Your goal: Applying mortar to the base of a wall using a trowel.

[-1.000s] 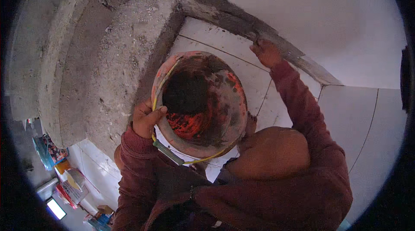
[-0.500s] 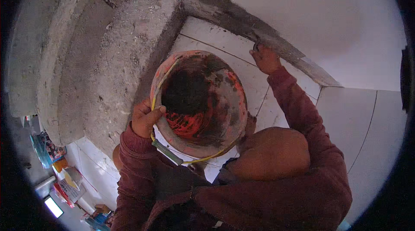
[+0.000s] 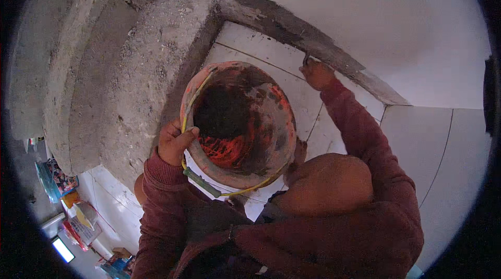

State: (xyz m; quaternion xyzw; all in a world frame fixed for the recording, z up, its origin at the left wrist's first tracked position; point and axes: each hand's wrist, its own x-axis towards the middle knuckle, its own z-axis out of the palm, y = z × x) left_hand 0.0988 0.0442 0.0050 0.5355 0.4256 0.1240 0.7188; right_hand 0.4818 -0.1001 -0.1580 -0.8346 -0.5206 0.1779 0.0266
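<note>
A round orange-red bucket (image 3: 271, 159), crusted with grey mortar, tilts toward me between my arms. Dark material fills part of its inside, beside bare streaked orange wall. My left hand (image 3: 175, 142) is closed on the bucket's left rim, thumb over the edge. A yellow wire handle with a green grip (image 3: 202, 182) hangs along the near side. Farther right, my right hand (image 3: 317, 74) is closed beside the rough grey strip (image 3: 334, 52) at the wall's foot. A small dark piece shows at its fingertips, touching or very near the strip; its kind is unclear.
Rough concrete steps (image 3: 141, 65) rise on the left, close to the bucket. White floor tiles (image 3: 261, 52) lie under the bucket and along the white wall (image 3: 376, 18). Packages and boxes (image 3: 78, 221) lie at the lower left. My bare knee (image 3: 329, 185) is right of the bucket.
My right hand has shifted slightly left along the strip. My left hand stays on the bucket rim, and the bucket keeps its tilt.
</note>
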